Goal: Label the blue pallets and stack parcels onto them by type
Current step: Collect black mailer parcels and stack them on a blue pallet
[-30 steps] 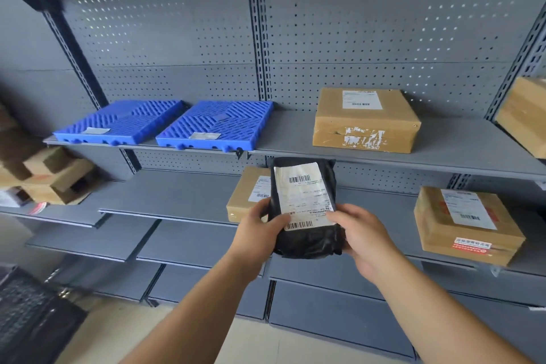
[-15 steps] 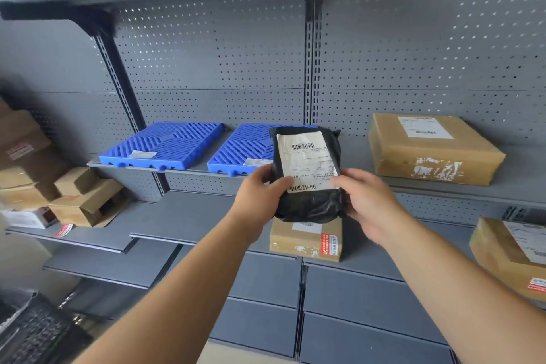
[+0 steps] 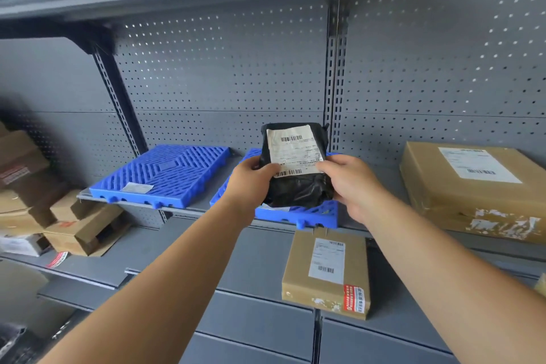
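I hold a black plastic mailer bag (image 3: 298, 189) with a white barcode label between both hands, over the right blue pallet (image 3: 313, 213). My left hand (image 3: 251, 183) grips its left edge and my right hand (image 3: 351, 183) grips its right edge. The bag hides most of that pallet; whether it touches the pallet I cannot tell. A second blue pallet (image 3: 165, 174) lies to the left on the same grey shelf, with a white label (image 3: 137, 188) near its front edge and nothing stacked on it.
A large brown carton (image 3: 478, 192) sits on the same shelf at the right. A smaller brown box (image 3: 325, 272) lies on the shelf below. Several cardboard boxes (image 3: 74, 227) are piled at the left. Grey pegboard backs the shelving.
Both hands have carried the black bag up and forward, from in front of the lower shelf to over the right blue pallet. The view has moved closer to the shelf.
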A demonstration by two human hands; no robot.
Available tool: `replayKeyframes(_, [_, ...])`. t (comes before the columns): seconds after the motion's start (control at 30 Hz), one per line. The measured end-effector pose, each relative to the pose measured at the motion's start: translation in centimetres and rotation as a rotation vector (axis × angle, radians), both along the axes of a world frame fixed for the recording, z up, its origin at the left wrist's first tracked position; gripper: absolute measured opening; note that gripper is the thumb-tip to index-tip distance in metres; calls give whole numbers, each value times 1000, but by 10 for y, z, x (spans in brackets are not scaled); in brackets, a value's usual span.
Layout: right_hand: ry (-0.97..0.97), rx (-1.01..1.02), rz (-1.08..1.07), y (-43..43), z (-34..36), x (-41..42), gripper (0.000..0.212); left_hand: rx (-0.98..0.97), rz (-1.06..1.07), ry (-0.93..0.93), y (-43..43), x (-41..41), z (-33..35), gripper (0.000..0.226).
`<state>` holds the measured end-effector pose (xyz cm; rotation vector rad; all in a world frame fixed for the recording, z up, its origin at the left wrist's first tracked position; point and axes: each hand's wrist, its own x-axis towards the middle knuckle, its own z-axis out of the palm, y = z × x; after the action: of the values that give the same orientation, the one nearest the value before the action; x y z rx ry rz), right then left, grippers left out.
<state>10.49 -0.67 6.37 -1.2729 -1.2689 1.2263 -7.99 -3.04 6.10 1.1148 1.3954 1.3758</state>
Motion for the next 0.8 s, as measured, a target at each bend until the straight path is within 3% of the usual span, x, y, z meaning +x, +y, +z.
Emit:
replayKeyframes(0.37, [-117,-48,-57,71,-5,-49,11,-76,23,100,76,-54,-1,8])
replayKeyframes(0.53, [-182,-82,-89,87,-8,-78,24,-116,-13,111,102,-83,-12,5])
replayKeyframes(0.8, [-318,-124,-163,93,-19,-120,27,-205,-73,320,128,-122,-28,10])
